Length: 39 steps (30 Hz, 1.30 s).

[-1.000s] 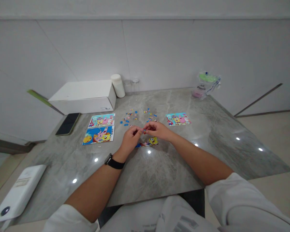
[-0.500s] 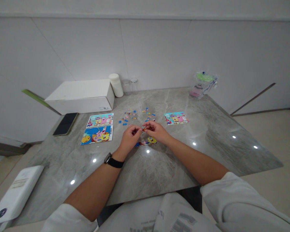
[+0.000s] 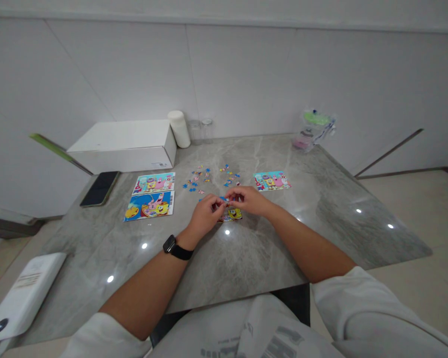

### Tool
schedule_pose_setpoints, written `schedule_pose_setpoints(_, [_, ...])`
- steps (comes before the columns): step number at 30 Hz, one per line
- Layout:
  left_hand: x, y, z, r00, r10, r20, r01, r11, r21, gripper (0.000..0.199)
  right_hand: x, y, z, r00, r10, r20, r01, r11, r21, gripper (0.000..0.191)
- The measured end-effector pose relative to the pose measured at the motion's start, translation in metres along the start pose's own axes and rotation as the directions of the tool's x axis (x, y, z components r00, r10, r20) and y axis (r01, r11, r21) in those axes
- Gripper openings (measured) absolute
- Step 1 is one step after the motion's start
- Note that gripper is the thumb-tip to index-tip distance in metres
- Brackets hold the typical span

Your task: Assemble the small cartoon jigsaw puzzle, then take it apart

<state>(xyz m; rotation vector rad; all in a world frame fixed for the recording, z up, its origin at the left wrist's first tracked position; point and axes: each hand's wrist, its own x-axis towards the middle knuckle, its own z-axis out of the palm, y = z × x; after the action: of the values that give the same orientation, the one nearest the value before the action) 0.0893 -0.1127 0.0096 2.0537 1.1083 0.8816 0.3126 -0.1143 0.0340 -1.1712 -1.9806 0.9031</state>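
My left hand (image 3: 206, 215), with a black watch on the wrist, has its fingers pinched close to the fingertips of my right hand (image 3: 249, 199). Between them is something small, probably a puzzle piece, too small to make out. Just below lies a partly joined puzzle (image 3: 234, 214) with a yellow cartoon figure, partly covered by my hands. Loose puzzle pieces (image 3: 196, 179) lie in a group beyond my left hand, and more pieces (image 3: 231, 176) lie beyond my right hand.
At the left are two picture cards, the upper (image 3: 154, 183) and the lower (image 3: 149, 206), a phone (image 3: 100, 189) and a white device (image 3: 26, 293). A third card (image 3: 272, 181) lies right. Behind stand a white box (image 3: 123, 144), bottle (image 3: 179, 129), glasses (image 3: 206, 131) and plastic bag (image 3: 313, 130).
Both hands have moved slightly to the right over the joined puzzle, whose upper left edge now shows. The view has shifted a little.
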Motion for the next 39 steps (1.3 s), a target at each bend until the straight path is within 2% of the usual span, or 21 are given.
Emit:
schedule_pose_setpoints(5, [-0.001,0.002,0.002,1.0,-0.004,0.008,0.003,1.0,0.016,0.011,-0.001,0.001,-0.004,0.998,-0.013,0.067,0.017,0.999,-0.048,0.023])
schedule_pose_setpoints(13, [-0.001,0.002,0.005,0.998,-0.022,-0.051,0.024,0.999,0.027,0.014,0.002,0.01,0.007,0.999,0.035,-0.011,-0.035,0.997,-0.072,0.028])
schedule_pose_setpoints(20, [-0.006,0.005,0.006,0.994,0.077,-0.071,-0.069,0.991,0.116,0.011,0.001,0.017,-0.003,0.996,0.069,-0.059,-0.072,0.996,-0.049,0.029])
schedule_pose_setpoints(26, [-0.01,0.007,0.005,0.982,0.166,0.088,-0.182,0.96,0.212,0.012,-0.002,0.016,-0.008,0.995,0.104,0.004,-0.101,0.977,-0.185,0.03])
schedule_pose_setpoints(30, [-0.011,0.009,0.005,0.963,0.196,0.187,-0.238,0.942,0.238,0.012,-0.004,0.015,-0.005,0.993,0.111,0.038,-0.1,0.973,-0.208,0.032])
schedule_pose_setpoints(39, [-0.012,0.009,0.006,0.923,0.25,0.292,-0.34,0.884,0.32,0.013,-0.004,0.017,-0.002,0.99,0.13,0.06,-0.109,0.955,-0.276,0.032])
